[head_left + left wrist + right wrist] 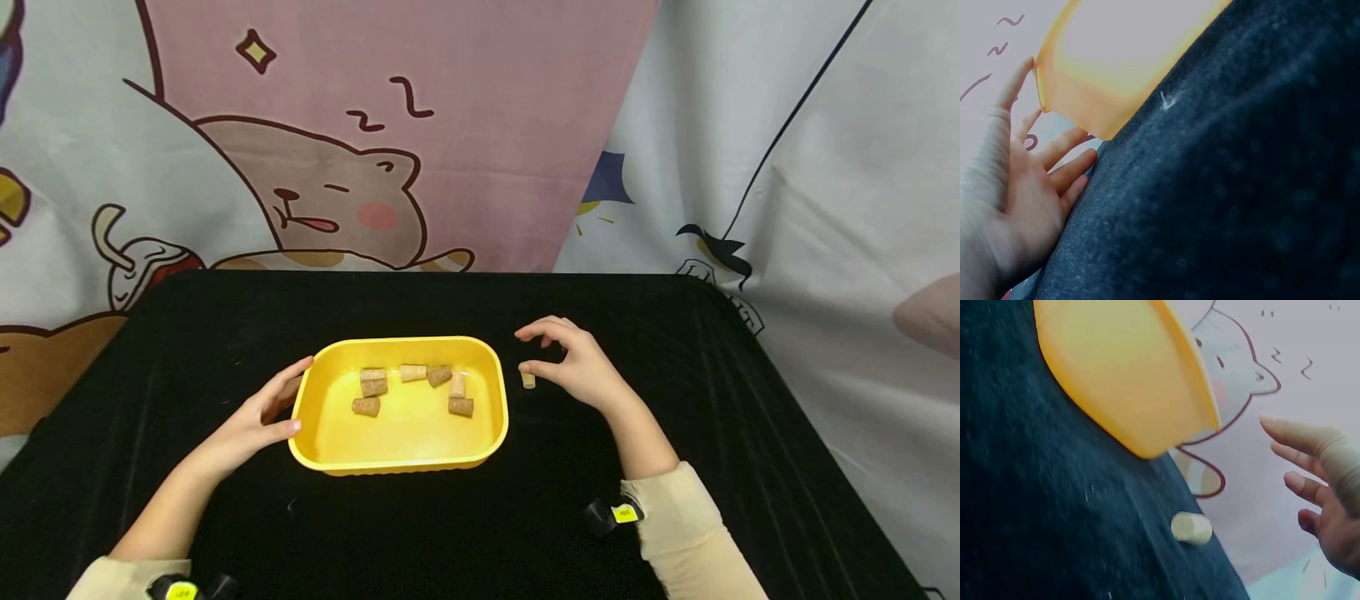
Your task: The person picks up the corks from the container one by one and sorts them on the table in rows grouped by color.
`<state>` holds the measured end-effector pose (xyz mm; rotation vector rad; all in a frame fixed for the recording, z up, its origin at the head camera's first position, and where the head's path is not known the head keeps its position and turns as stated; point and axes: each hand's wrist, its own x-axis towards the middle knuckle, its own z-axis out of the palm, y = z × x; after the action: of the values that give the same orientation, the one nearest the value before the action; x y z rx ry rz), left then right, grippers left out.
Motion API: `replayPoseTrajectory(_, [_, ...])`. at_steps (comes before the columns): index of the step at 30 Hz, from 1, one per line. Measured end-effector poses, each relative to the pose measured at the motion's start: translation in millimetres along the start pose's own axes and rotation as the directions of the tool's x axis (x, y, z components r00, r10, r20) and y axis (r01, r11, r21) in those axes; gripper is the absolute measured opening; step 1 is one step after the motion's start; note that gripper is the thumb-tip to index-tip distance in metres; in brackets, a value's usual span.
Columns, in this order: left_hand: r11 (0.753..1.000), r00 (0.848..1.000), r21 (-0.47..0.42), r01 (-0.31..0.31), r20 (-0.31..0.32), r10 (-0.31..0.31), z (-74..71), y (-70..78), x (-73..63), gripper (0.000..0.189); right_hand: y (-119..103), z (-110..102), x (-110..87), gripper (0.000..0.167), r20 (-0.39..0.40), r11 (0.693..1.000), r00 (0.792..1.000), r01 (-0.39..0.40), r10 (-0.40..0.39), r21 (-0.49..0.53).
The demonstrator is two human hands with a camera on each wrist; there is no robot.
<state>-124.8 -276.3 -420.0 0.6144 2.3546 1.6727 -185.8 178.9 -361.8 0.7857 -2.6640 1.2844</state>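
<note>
A yellow plastic tray [397,437] stands on the black cloth with several corks [413,372] scattered over its floor. At its left end my left hand [251,425] touches the rim with spread, fairly straight fingers; in the left wrist view the thumb [1017,84] meets the tray's edge. One pale cork [528,382] is on the cloth just past the tray's right end. Over it hovers my right hand [581,367], thumb and fingers apart, the thumb overlapping the cork's top in the head view. The right wrist view has a gap between this cork [1191,528] and the fingertips.
Black cloth [420,533] covers the table, and its far edge runs behind the tray. A printed curtain [487,167] with cartoon animals hangs beyond that edge. Each forearm wears a dark wrist device with a yellow label, such as the right one [626,512].
</note>
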Motion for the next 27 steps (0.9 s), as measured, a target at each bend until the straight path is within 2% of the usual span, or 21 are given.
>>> replayPoseTrajectory(3, [1.000,1.000,0.000,-0.003,0.001,0.003,-0.3,0.0,0.3,0.067,-8,3,1.1,0.035,0.024,0.999,0.999,0.042,-0.043,0.015])
replayPoseTrajectory(7, [1.000,1.000,-0.003,-0.011,0.004,0.011,0.0,-0.1,0.9,0.067,-16,7,5.4,0.035,0.071,0.998,0.996,0.047,-0.049,0.038])
replayPoseTrajectory(12, [1.000,1.000,-0.002,-0.013,0.006,0.013,-0.4,-0.1,-0.2,0.067,-21,12,19.3,0.034,0.155,0.997,0.985,0.075,-0.078,0.023])
replayPoseTrajectory(21, [0.999,0.999,-0.021,-0.033,0.009,0.034,-1.2,-1.3,-1.0,0.067,-23,21,49.3,0.035,0.342,0.976,0.926,0.202,-0.162,-0.085])
replayPoseTrajectory(27, [0.999,1.000,-0.014,-0.029,0.005,0.029,-0.8,-0.7,-1.0,0.067,-24,29,63.7,0.033,0.444,0.962,0.881,0.242,-0.162,-0.128])
